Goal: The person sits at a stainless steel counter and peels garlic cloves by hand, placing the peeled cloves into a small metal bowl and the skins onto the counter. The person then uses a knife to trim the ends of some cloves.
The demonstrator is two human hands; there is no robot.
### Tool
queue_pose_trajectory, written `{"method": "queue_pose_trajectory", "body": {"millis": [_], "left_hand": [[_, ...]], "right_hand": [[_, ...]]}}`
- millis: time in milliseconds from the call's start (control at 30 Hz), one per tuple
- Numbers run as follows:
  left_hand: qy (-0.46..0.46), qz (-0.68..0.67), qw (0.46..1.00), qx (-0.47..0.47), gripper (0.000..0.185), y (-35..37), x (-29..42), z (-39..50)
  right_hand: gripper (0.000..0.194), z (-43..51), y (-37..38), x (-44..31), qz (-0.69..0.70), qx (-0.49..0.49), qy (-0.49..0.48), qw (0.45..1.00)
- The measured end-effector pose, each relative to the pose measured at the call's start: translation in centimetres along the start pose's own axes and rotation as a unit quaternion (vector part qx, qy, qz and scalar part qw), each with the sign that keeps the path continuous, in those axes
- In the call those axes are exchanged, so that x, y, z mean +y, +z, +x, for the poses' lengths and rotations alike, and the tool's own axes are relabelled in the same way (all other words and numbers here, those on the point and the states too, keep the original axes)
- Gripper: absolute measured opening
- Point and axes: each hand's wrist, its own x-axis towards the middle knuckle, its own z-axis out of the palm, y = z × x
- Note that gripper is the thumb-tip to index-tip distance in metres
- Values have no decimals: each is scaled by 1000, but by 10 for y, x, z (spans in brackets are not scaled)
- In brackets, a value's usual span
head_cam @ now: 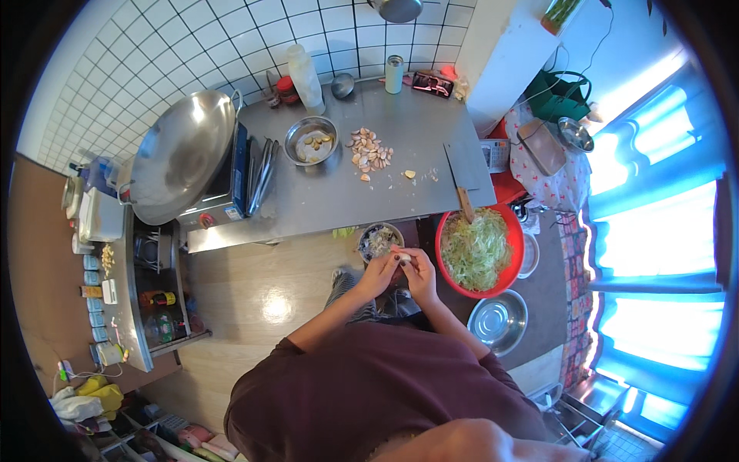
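Both my hands meet above a small metal bowl (380, 241) of peelings. A garlic clove (405, 256) is pinched between the fingertips of my left hand (378, 274) and my right hand (420, 275). On the steel counter (323, 202) lies a pile of unpeeled garlic cloves (369, 151), with one pale clove (410, 174) and bits of skin to its right. A steel bowl (312, 141) left of the pile holds several peeled cloves. A knife with a wooden handle (465, 203) lies at the counter's right, its handle over the edge.
A red basin (517, 248) of shredded cabbage stands right of my hands, with an empty steel basin (497, 323) below it. A large wok (182, 156) rests on the stove at left. Along the wall are a bottle (306, 78), a ladle (342, 85) and a tumbler (394, 75).
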Motion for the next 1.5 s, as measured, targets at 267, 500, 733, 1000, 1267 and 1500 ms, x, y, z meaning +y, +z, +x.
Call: {"method": "queue_pose_trajectory", "body": {"millis": [267,500,733,1000,1267,1500], "left_hand": [[-92,-197,975,-52,37,-49,33,48],[54,-4,996,-76,21,-123,78,105],[196,50,979,-20,22,-132,91,144],[-158,-266,947,-89,23,-108,64,144],[-184,-352,914,-81,32,-84,64,156],[11,-126,991,-37,19,-83,68,156]], "right_hand": [[12,63,30,-14,119,28,35,992],[26,124,53,-29,406,9,26,913],[27,146,67,-16,349,110,13,931],[25,156,35,-27,-116,132,-114,978],[27,153,16,-27,9,103,-92,990],[27,157,11,-30,21,105,-100,989]]}}
